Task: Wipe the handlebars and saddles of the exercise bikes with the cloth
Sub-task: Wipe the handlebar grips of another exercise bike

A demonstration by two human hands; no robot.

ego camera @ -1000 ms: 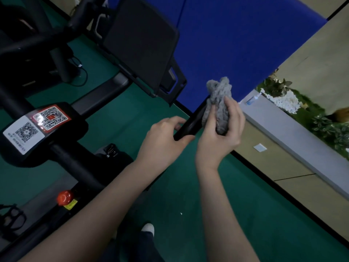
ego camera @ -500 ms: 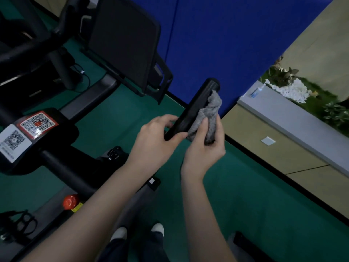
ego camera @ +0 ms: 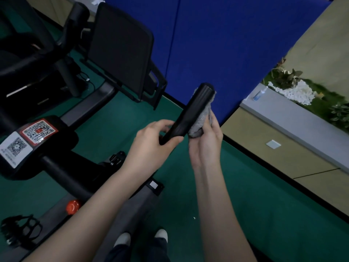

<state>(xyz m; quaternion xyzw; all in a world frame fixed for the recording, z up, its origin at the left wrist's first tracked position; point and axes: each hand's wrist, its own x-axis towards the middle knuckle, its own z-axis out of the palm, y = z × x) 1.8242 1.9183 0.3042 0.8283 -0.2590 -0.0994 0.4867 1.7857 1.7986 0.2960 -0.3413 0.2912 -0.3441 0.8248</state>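
Green flooring [ego camera: 113,133] is spreading under the whole scene, dim and a little blurred at the edges. Far left, low down, a black caged pedal [ego camera: 18,231] is hanging beside the exercise bike [ego camera: 62,173], whose dark tube is running up to a housing. Two QR stickers are sitting on that housing, a white one [ego camera: 14,148] and a red one [ego camera: 39,130] just beside it. Below them a red knob [ego camera: 72,206] is poking out of the grey frame. Higher up, a black screen [ego camera: 120,52] is tilting on its bracket, blank. The toes of my white shoes [ego camera: 122,239] are showing at the bottom edge. Moving right, my left hand [ego camera: 153,142] is gripping the lower part of the handlebar [ego camera: 190,112], thumb over the front and fingers curling round it. The black bar is angling up and to the right, its round end pointing toward the blue partition [ego camera: 226,44]. The grey cloth [ego camera: 200,121] is bunching against the bar's right side and running up behind it, with fluffy bits showing on both sides of the tip. My right hand [ego camera: 205,146] is clamping the cloth to the bar, fingers wrapping the wad from behind. Further right, a grey ledge [ego camera: 294,125] is running along the tan wall, with a small bottle [ego camera: 259,94] standing on it. White pebbles [ego camera: 300,91] and green plants [ego camera: 285,76] are lying beyond it.
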